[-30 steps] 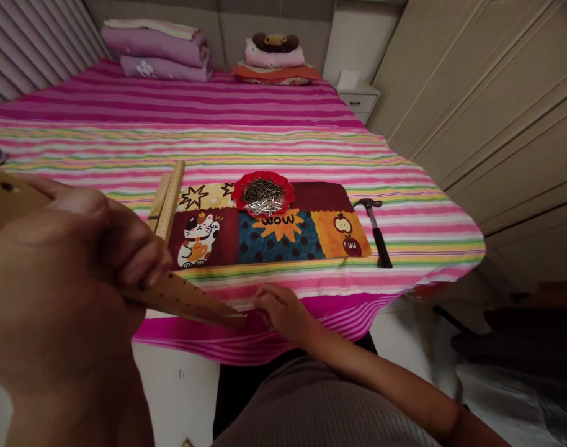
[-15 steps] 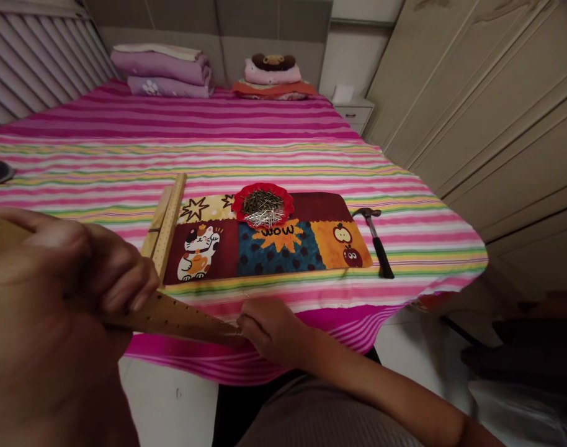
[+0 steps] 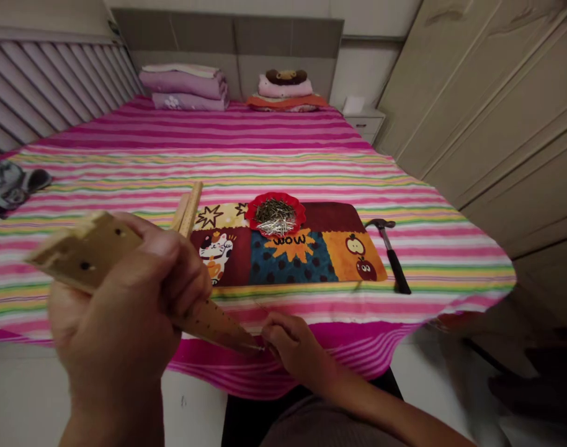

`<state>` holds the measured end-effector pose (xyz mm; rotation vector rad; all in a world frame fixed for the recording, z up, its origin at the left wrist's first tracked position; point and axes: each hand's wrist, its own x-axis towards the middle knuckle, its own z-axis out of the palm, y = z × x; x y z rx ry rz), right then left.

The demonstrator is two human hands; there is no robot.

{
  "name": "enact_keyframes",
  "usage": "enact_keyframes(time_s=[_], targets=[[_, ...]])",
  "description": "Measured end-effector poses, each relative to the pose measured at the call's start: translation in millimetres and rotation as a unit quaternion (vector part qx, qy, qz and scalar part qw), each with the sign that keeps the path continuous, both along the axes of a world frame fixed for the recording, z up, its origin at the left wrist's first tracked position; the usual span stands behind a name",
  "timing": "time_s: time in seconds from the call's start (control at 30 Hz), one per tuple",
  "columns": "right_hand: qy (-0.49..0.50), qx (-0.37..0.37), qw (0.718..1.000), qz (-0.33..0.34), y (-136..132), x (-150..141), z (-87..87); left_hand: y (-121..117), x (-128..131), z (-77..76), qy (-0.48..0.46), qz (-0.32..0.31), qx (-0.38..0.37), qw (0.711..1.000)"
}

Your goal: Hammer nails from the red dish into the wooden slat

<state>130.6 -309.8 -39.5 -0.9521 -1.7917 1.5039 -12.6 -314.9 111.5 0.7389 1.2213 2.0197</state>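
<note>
As it looks rigid, wooden strip (image 3: pixel 221 327): probably light, edges best
left hand (image 3: pixel 139 301): grip closed round it
right hand (image 3: pixel 290 343): curled shut, contents unclear

Plank: pale wood, splintered rough end, drilled face smooth
Nails: bare metal, some dull and dark, some shiny silver
Dish: red, glossy, plastic-looking
Hammer: grey metal head, matt black grip
Bedspread: soft striped cloth

Pale floor (image 3: pixel 195 403) beside beige wardrobe doors (image 3: pixel 488 118).
</note>
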Motion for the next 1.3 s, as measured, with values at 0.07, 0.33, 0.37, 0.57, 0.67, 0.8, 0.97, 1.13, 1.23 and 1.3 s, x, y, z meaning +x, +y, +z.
enact_keyframes(time_s=[0.07,0.33,0.37,0.57,0.67,0.8,0.97,1.13,1.23,1.3], targets=[[-0.005,-0.01,1.0,-0.002,-3,-3,-0.4,-3,0,0.0,0.035,-0.017,-0.009,0.999],[0.006,-0.096,0.993,-0.07,13,29,19.9,-12,-16,1.0,0.052,0.0,0.012,0.999],[-0.022,-0.073,0.995,-0.06,18,35,17.4,-14,-19,1.1,0.048,0.004,0.012,0.999],[-0.175,0.091,0.98,-0.003,23,45,-14.4,-13,-19,-0.9,0.046,-0.006,0.023,0.999],[-0.172,0.139,0.975,0.028,15,36,-2.1,-7,-15,-1.5,0.048,-0.011,0.018,0.999],[-0.137,0.25,0.949,0.133,8,18,30.2,0,-11,-2.1,0.063,-0.026,0.008,0.998],[-0.191,0.397,0.877,0.19,10,-1,39.7,3,-6,-2.1,0.073,-0.045,0.01,0.996],[-0.113,0.216,0.958,0.154,6,4,40.6,2,-2,-1.3,0.087,-0.051,-0.001,0.995],[-0.061,0.089,0.992,0.066,4,22,37.5,5,-10,-2.2,0.075,-0.021,0.001,0.997],[-0.073,0.081,0.993,0.043,6,35,28.8,9,-18,-3.1,0.069,0.014,0.015,0.997]])
